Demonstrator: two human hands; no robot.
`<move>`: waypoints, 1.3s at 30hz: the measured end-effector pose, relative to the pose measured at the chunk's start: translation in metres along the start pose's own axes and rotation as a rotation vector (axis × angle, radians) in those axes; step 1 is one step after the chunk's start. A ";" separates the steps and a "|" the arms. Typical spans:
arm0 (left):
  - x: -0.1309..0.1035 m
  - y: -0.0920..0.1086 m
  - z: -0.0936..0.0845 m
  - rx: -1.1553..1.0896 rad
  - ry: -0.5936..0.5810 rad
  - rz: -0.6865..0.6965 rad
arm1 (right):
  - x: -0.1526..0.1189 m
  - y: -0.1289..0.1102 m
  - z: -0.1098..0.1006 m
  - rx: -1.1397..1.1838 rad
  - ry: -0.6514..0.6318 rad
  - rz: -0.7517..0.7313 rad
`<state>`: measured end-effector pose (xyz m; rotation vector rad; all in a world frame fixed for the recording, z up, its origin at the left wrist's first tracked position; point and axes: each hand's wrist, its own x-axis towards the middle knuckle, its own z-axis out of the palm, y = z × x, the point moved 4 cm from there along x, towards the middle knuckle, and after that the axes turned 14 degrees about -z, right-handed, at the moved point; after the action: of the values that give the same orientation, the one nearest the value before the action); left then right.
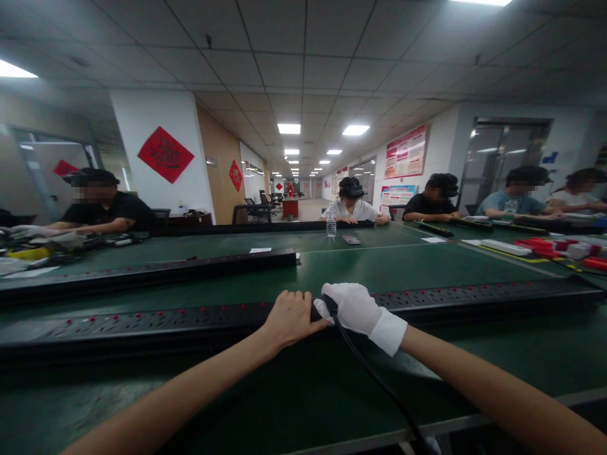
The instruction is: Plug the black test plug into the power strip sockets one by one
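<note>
A long black power strip (208, 319) with rows of slots and small red parts lies across the green table in front of me. My left hand (290, 319), bare, is closed over the strip near its middle, with the fingers across its top and the thumb along the near side. Right beside it, my right hand (353, 308) in a white glove is closed around a black plug (329, 305) at the strip. From the plug a black cable (372, 373) runs down toward the table's near edge. Whether the plug's pins sit in a socket is hidden by my hands.
Another black strip (237, 264) lies farther off to the left. A water bottle (331, 221) stands near the far side. Red and white parts (535, 246) lie at the right, gloves and cables (52, 243) at the left. Several people sit around the table.
</note>
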<state>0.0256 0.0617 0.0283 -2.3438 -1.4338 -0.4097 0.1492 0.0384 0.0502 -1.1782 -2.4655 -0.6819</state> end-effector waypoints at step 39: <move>0.010 0.018 0.011 -0.090 0.100 0.156 | -0.020 0.039 0.003 -0.116 -0.004 0.030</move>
<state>0.0470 0.0673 0.0201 -2.4476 -1.2012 -0.5500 0.1922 0.0489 0.0492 -1.2566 -2.4347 -0.8241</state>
